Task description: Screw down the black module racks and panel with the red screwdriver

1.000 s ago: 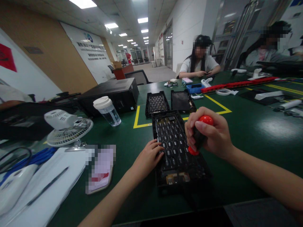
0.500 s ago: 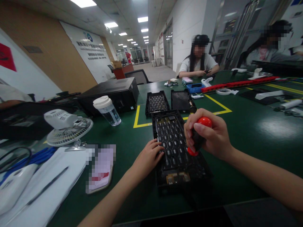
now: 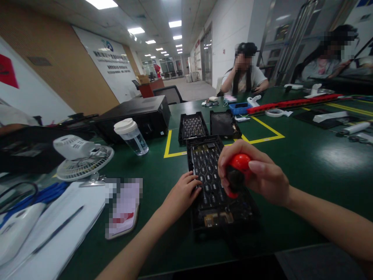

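In front of me on the green table lies an open black case (image 3: 208, 186), with rows of dark rounded cells inside and copper-coloured pieces at its near end. My left hand (image 3: 182, 190) rests on the case's left edge, its fingers stretched out and holding nothing. Wrapped round a red-and-black handled tool (image 3: 240, 165), my right hand (image 3: 262, 173) is over the right side of the case. The tool's handle end faces me. Its working tip is hidden, so I cannot tell its exact kind or whether it touches the case.
Behind the case stand a similar cell-filled tray (image 3: 193, 126) and a black cover (image 3: 224, 123). To the left are a lidded cup (image 3: 132, 136), a white fan (image 3: 84, 155), a phone (image 3: 124, 208) and papers with a pen (image 3: 55, 229). Another person (image 3: 244, 74) sits across.
My right hand has shifted slightly left and tipped the tool so its handle end faces me more. My left hand stays put. The person across has raised a hand to their head.
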Available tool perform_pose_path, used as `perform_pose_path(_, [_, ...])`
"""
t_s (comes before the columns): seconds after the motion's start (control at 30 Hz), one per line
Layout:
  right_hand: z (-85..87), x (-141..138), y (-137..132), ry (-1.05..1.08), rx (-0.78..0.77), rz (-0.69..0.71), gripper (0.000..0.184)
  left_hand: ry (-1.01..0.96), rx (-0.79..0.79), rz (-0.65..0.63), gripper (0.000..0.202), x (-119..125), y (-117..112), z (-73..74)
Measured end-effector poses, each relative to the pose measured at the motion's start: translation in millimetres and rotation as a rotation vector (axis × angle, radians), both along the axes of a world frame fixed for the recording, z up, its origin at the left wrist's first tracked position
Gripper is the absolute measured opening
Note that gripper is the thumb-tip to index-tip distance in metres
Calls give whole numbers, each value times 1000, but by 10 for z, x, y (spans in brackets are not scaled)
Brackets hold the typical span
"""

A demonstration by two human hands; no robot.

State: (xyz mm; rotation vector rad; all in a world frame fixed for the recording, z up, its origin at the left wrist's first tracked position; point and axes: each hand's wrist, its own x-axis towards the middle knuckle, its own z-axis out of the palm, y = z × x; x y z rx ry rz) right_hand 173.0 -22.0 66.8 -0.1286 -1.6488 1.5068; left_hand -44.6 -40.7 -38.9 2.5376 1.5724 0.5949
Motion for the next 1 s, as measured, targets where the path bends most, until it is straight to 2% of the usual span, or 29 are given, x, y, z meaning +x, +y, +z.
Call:
perform_pose_path(0.1, [11,21,-16,-55,-23,26,22,1,0,1,18,-4,-5,-2])
perform_pose_path(0.23, [9,56,-46,-104,39,-5,21,6,-7,4,18,0,-16,18])
perform_pose_path(0.53, [27,121,-66,-199,401,-224,19,21,3,0,18,8,-22,53])
perform_pose_path(0.67, [26,126,-64,-212,485,-304,13,15,10,0,17,5,-24,46])
perform_pose_path(0.8, [23,101,-58,-167,454,-332,10,5,13,-5,19,1,-27,27])
perform_pose_path(1.0, [-5,27,-38,-43,252,-266,20,2,15,-5,19,-14,-13,-15])
